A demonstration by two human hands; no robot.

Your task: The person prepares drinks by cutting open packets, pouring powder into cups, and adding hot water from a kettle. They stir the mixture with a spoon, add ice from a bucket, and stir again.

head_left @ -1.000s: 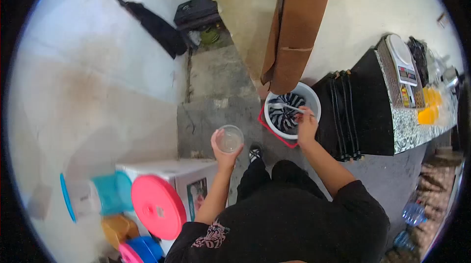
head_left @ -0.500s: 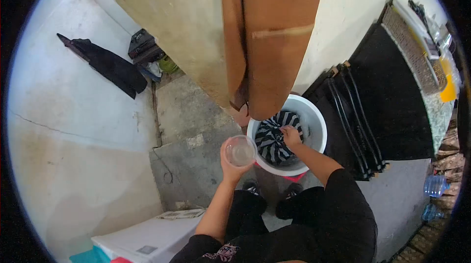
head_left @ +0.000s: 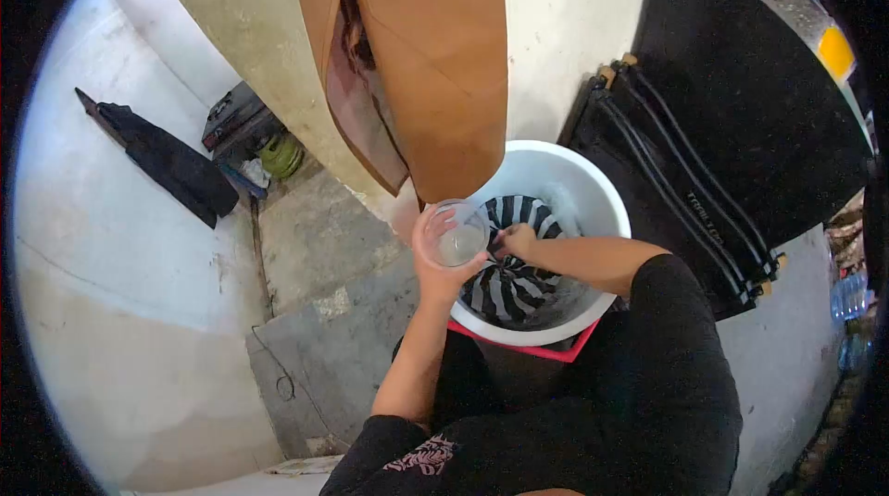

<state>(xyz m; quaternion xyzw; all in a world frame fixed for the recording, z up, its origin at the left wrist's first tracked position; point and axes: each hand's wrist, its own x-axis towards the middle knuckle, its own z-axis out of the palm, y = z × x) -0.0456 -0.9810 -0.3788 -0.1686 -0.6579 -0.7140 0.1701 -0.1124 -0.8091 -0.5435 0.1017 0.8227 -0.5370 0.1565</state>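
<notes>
My left hand (head_left: 439,260) is wrapped round a clear round plastic container (head_left: 462,238), held over the left rim of a white basin (head_left: 607,209). In the basin lies a black-and-grey striped cloth (head_left: 519,297), its folds spreading out from a gathered middle. My right hand (head_left: 517,242) reaches in from the right and pinches the cloth at that gathered middle. Under the basin, part of a red support (head_left: 565,352) shows.
A brown hanging piece (head_left: 440,61) comes down just behind the basin. Black folded frames (head_left: 676,190) lean at the right. A green gas cylinder (head_left: 281,156) stands at the back left, near a dark cloth (head_left: 171,158) on the wall. A cable (head_left: 285,389) lies on the floor.
The view has moved closer to the basin and shifted right. My left hand has brought the container nearer to my right hand, over the rim. My right hand still pinches the cloth.
</notes>
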